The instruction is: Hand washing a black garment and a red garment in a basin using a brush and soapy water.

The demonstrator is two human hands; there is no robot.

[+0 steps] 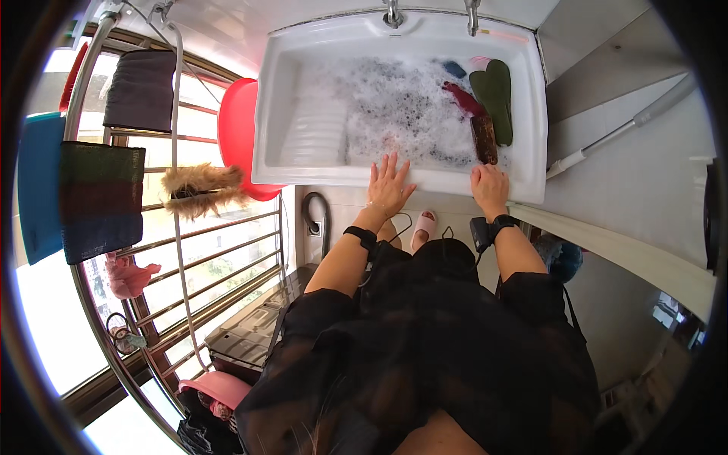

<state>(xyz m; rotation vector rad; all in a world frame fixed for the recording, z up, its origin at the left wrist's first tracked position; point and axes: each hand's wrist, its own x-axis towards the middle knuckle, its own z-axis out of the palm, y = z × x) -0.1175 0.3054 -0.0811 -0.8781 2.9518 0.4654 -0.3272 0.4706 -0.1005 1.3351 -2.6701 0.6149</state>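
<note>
My left hand [388,185] rests on the front rim of a white ceramic laundry sink [301,174], its fingers spread and holding nothing. At the rim's right part, my right hand [490,190] is curled around the near end of a dark brown wooden brush [484,139]; its bristles cannot be seen. Foamy water [398,108] fills the basin. Beside the brush lie green insole-shaped pieces [493,96], overlapping each other. A dark red item [465,100] touches the brush's far end, and a dark blue item [454,69] pokes through the foam.
Two metal taps [392,14] stand over the sink's back edge. The ribbed washboard slope [314,136] is at left. A red basin [236,136] stands beside it. Cloths and a fluffy duster [202,190] hang by the window bars. A pole [608,139] leans at right.
</note>
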